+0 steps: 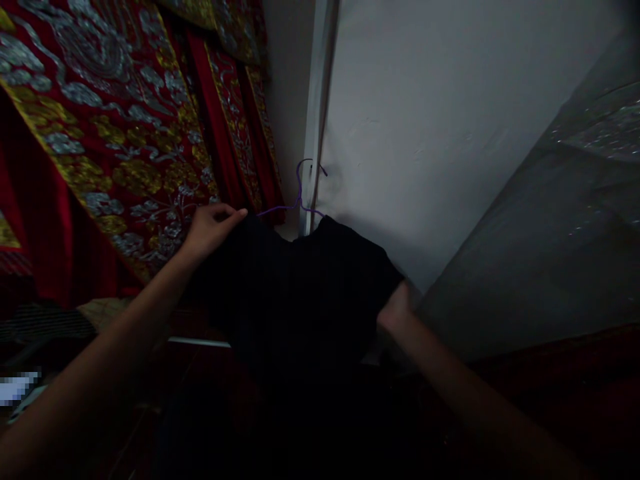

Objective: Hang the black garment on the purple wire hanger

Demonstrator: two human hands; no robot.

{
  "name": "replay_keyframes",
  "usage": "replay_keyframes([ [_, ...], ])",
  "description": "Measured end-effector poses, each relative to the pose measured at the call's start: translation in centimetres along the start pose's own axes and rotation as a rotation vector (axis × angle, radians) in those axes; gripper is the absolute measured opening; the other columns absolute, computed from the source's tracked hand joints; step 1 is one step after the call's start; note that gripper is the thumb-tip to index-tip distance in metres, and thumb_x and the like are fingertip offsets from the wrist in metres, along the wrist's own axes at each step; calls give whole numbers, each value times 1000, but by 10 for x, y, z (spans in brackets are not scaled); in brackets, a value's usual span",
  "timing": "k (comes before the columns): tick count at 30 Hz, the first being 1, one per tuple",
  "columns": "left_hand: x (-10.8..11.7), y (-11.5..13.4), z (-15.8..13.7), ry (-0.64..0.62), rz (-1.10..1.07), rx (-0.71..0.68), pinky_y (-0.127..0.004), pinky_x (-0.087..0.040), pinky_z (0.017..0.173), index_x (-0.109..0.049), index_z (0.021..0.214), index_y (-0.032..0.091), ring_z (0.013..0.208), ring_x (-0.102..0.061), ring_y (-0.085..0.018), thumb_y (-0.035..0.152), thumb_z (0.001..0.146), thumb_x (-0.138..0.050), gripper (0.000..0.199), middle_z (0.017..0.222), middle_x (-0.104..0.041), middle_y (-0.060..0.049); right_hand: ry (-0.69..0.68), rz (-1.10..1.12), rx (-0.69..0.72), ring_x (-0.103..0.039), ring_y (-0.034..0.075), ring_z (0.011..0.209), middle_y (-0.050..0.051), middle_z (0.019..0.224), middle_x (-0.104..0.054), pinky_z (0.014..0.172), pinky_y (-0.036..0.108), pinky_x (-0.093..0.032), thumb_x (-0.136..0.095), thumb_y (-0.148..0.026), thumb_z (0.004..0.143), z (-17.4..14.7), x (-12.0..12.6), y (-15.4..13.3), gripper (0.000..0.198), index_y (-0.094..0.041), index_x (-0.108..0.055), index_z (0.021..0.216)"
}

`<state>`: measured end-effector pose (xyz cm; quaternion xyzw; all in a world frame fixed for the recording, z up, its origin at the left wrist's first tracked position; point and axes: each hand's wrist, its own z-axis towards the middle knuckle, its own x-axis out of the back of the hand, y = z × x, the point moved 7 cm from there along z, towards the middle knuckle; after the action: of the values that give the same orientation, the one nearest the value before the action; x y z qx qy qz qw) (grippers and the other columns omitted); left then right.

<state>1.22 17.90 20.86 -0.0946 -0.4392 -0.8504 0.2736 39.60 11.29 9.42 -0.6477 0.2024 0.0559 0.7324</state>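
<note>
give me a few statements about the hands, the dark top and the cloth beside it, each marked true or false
1. A purple hanger runs into the neckline of a dark top. True.
2. The left hand is clear of the dark top. False: it pinches it near a shoulder.
3. The right hand is at a sleeve edge. True.
4. The hanging cloth at picture left is plain white. False: it is red with gold and silver patterns.

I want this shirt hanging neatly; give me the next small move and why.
Probably ease the right hand clear of the sleeve: its fingers are hidden in or behind the dark shirt, while the left hand pinches the other shoulder and the purple hanger spans the neckline.
</note>
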Motion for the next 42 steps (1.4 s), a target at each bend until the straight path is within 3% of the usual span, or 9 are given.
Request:
replay_keyframes([
  [4,-3,12,-14,28,8,-89,-28,-49,72,-77,85,17,79,-67,-21,47,84,-69,31,85,-76,-5,120,389,-219,-70,32,109,14,95,-78,97,48,-56,-48,-53,93,-8,11,-20,43,-18,-73,99],
  [10,-4,15,-14,66,-16,-100,-28,-50,73,-73,86,16,82,-67,-21,47,86,-66,32,86,-75,-5,-228,466,10,-64,28,124,12,109,-77,109,47,-48,-39,-52,95,-17,-37,-96,52,-15,-72,111],
  [16,4,17,-27,0,224,-161,-27,-42,63,-67,86,17,69,-60,-18,50,91,-61,33,77,-68,-3,-757,27,8,-65,31,121,10,99,-78,106,50,-48,-47,-72,89,-48,-96,-77,59,-21,-76,90],
  [19,0,24,-49,-73,181,-187,-27,-40,60,-66,85,17,64,-58,-16,49,95,-58,34,72,-65,-2,-995,-397,98,-69,28,110,11,104,-77,102,46,-50,-59,-63,90,-69,-110,-41,47,-20,-77,95],
  [24,-31,44,-89,-277,-17,-249,-27,-41,60,-65,80,17,64,-56,-16,50,102,-43,45,67,-60,-2,-805,-651,285,-70,24,110,12,120,-73,100,44,-53,-64,-36,93,-57,-103,23,37,-21,-65,127],
  [29,-74,74,-120,-451,-275,-231,-31,-46,71,-70,83,19,73,-61,-19,53,105,-34,54,73,-63,-5,-650,-875,738,-35,37,150,22,161,-36,120,61,-33,-80,-35,75,-55,-108,63,103,-21,-22,159],
  [32,-94,96,-134,-523,-507,-206,-33,-47,80,-71,82,19,81,-63,-21,55,104,-33,57,79,-66,-7,-589,-955,901,-17,42,156,22,166,-23,122,68,-21,-82,-45,70,-62,-114,75,119,-25,-7,160],
  [38,-110,99,-145,-580,-829,19,-36,-47,92,-71,85,20,98,-65,-24,52,103,-44,45,95,-70,-9,-405,-938,995,-46,43,139,18,146,-50,123,71,-14,-76,-45,71,-68,-98,66,107,-24,-16,156],
  [42,-111,74,-144,-527,-937,160,-34,-47,96,-72,83,20,99,-64,-22,53,101,-47,45,94,-69,-8,-388,-832,932,-55,37,127,17,139,-58,115,61,-36,-74,-39,74,-69,-85,50,90,-22,-34,152],
])
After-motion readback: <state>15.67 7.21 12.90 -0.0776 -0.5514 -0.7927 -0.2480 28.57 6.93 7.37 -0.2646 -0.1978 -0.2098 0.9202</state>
